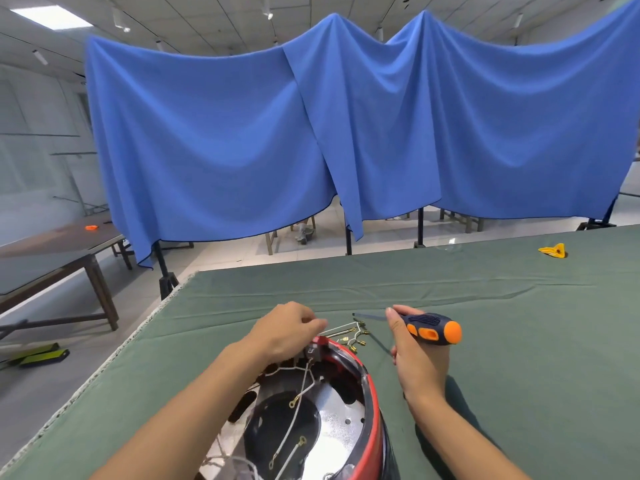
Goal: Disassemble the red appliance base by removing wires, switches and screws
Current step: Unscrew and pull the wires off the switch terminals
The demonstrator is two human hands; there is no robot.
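— Where's the base?

— The red appliance base (372,403) sits near me on the green table (485,306), open side up. My left hand (287,332) pinches at wires (341,330) on its far rim.

— And the other?

— My right hand (417,355) is wrapped round the screwdriver (433,329), parked aside, I'd guess for screws later.

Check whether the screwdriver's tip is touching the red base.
Apart. The head view shows the right hand holding the screwdriver off to the right of the red base, its blurred shaft over bare green cloth.
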